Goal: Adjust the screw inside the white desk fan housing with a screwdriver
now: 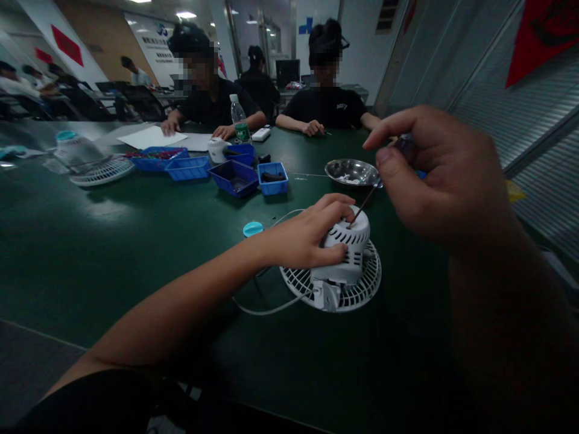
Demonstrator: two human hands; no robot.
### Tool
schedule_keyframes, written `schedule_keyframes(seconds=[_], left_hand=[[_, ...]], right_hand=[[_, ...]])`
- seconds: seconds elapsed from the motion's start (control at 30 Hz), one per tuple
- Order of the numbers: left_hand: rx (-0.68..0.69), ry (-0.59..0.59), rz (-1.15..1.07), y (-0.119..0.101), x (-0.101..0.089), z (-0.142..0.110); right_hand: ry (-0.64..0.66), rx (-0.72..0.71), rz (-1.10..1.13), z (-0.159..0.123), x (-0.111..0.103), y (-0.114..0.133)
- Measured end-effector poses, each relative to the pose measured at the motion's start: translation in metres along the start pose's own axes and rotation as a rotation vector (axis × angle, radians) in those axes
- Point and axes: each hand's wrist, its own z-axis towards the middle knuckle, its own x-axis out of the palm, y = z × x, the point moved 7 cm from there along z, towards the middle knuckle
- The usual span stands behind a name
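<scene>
A white fan (pixel 340 274) lies face down on the green table, its round grille underneath and its slotted motor housing on top. My left hand (pixel 312 235) wraps around the housing from the left and steadies it. Above and to the right, my right hand (pixel 434 175) grips a screwdriver (pixel 363 206) by its handle, mostly hidden in the fingers. The thin shaft slants down, its tip at the top of the housing. A white cord (pixel 266 312) curves out on the left, and a turquoise knob (pixel 253 229) lies beyond my left wrist.
Behind the fan stands a steel bowl (pixel 350 172) with small white parts. Several blue bins (pixel 235 178) sit farther left, near a water bottle (pixel 240 120). Another white fan (pixel 90 160) rests at far left. Two people sit across the table (pixel 149 241), one handling white sheets (pixel 151 137).
</scene>
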Motion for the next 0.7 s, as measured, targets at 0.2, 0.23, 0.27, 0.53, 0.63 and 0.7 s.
schedule_keyframes(seconds=[0.2, 0.23, 0.27, 0.53, 0.63, 0.7], left_hand=[[0.008, 0.001, 0.072, 0.000, -0.001, -0.002], [0.006, 0.008, 0.077, 0.001, -0.001, -0.002], [0.005, 0.012, 0.084, 0.001, 0.000, -0.002], [-0.006, -0.004, 0.085, 0.001, 0.000, 0.001], [0.002, -0.007, 0.093, -0.002, -0.001, 0.003], [0.003, -0.009, 0.104, -0.003, -0.001, 0.003]], right_hand=[[0.053, 0.019, 0.106, -0.001, 0.007, -0.005], [0.060, 0.024, 0.136, -0.002, 0.008, -0.006], [0.063, 0.028, 0.160, -0.002, 0.009, -0.007], [0.064, -0.035, 0.153, -0.002, 0.010, -0.002], [-0.016, -0.062, 0.103, 0.000, 0.004, 0.004], [-0.078, -0.036, 0.087, 0.002, 0.000, 0.004]])
